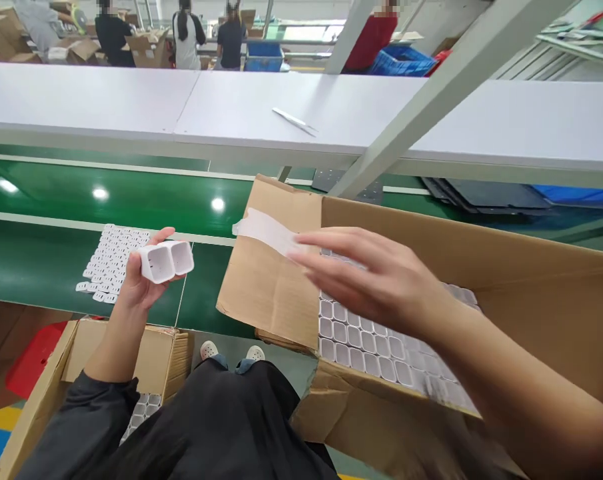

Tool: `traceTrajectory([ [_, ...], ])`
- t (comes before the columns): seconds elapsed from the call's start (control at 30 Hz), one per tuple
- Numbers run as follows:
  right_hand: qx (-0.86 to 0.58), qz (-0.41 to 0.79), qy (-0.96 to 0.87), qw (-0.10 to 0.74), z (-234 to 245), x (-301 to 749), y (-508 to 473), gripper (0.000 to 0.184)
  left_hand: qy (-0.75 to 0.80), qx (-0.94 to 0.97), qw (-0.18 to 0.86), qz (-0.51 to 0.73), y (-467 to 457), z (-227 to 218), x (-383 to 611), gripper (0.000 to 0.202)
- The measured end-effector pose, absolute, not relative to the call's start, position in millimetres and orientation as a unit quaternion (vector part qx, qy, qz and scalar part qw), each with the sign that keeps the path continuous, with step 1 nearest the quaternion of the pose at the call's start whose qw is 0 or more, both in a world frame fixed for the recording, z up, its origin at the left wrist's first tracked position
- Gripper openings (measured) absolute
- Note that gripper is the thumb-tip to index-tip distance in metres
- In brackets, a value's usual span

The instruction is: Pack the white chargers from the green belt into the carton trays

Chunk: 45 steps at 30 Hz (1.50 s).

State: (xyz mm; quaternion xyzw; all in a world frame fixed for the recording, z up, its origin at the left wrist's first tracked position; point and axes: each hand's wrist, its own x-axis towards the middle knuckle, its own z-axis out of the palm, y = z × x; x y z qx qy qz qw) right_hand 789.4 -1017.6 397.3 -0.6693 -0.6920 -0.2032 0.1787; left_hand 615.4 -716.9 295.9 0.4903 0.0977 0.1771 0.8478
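Observation:
My left hand (144, 283) is closed around two white, square-mouthed plastic cups (167, 262) held side by side, their hollow ends facing me. Behind that hand, a patch of small white slotted plastic parts (112, 257) lies on the green belt. My right hand (366, 270) reaches over the large cardboard box (541, 280), its fingers stretched out and slightly blurred. Its fingertips overlap the end of a white tape strip (266, 230) on the box flap; whether they touch is unclear. Rows of white cups (361, 340) fill the box bottom, partly hidden by my arm.
Tweezers (294, 121) lie on the white shelf (116, 100) above the belt (56, 183). A slanted metal post (431, 100) crosses over the box. Another box (148, 357) with white cups stands lower left. Black sheets (491, 193) are stacked right. Several people work beyond.

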Motion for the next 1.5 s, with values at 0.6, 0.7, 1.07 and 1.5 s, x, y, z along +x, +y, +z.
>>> traceTrajectory([
  [0.6,-0.689,-0.047,-0.7,0.182,429.3,820.5,-1080.5,0.037,-0.005,0.506,0.849,-0.152,-861.9,363.4,687.6,0.084],
  [0.7,-0.729,0.026,-0.651,0.211,400.7,871.4,-1127.2,0.024,0.028,0.514,0.845,-0.142,-862.4,357.2,684.5,0.085],
  [1.07,-0.9,0.199,-0.387,-0.023,226.6,1006.5,-1219.9,0.028,0.111,0.548,0.823,-0.101,-857.1,319.6,681.2,0.061],
  [1.5,-0.867,0.235,-0.437,0.051,197.1,997.3,-1210.5,0.033,0.143,0.554,0.813,-0.104,-857.9,316.4,686.0,0.055],
])
